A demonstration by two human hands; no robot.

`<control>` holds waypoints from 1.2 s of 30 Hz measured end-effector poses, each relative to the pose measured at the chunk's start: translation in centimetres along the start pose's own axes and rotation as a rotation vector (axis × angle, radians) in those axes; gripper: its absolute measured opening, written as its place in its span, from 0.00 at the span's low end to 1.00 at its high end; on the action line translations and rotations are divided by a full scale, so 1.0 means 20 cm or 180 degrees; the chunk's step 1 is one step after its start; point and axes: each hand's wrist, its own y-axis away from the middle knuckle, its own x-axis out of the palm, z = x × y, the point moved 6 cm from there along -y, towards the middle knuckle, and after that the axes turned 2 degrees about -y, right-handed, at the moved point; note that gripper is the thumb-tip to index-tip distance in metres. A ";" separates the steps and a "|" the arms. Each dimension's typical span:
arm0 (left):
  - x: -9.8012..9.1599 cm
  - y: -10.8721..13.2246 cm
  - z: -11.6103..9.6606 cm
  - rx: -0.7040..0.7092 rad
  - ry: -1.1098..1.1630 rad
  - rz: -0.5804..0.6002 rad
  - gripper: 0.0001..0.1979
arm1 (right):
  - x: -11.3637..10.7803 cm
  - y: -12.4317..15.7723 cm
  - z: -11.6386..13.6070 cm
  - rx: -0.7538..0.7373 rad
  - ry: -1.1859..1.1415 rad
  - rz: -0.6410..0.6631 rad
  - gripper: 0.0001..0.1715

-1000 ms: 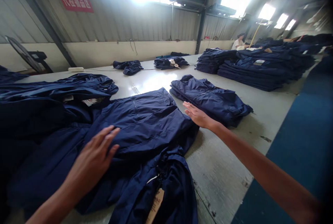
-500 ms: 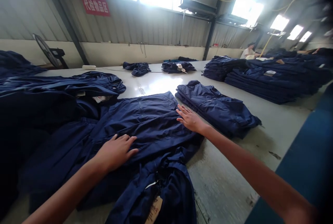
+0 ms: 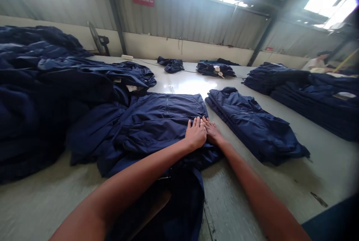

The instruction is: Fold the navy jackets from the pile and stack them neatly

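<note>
A navy jacket (image 3: pixel 157 121) lies spread over the table in front of me, its zipper line showing near the far side. My left hand (image 3: pixel 196 134) rests on its right part, fingers stretched out flat on the cloth. Right beside it, touching, my right hand (image 3: pixel 213 132) lies at the jacket's right edge with its fingers extended; my left hand partly covers it. The near end of the jacket, with a tag, hangs toward me under my left forearm, dark and blurred.
Folded navy jackets (image 3: pixel 246 121) lie just right of my hands. A large heap of navy garments (image 3: pixel 36 76) fills the left side. Taller stacks (image 3: pixel 303 91) stand at the back right, where a person (image 3: pixel 316 61) is. Small bundles (image 3: pixel 215 70) and a fan (image 3: pixel 97 39) are behind.
My left hand has slid right across the jacket to meet my right hand, which stays near the right edge. The view has turned left.
</note>
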 end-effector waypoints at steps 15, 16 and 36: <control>-0.03 0.36 0.71 -0.0707 -0.0296 -0.0177 0.35 | 0.02 0.01 -0.02 0.0064 0.0092 -0.0144 0.37; -0.06 0.42 0.78 -0.0773 -0.0339 -0.0187 0.35 | 0.02 0.01 -0.02 0.0056 0.0081 -0.0144 0.37; -0.39 0.85 1.31 -0.0917 -0.0568 -0.0331 0.28 | -0.04 0.04 0.01 -0.0517 0.0485 -0.1113 0.31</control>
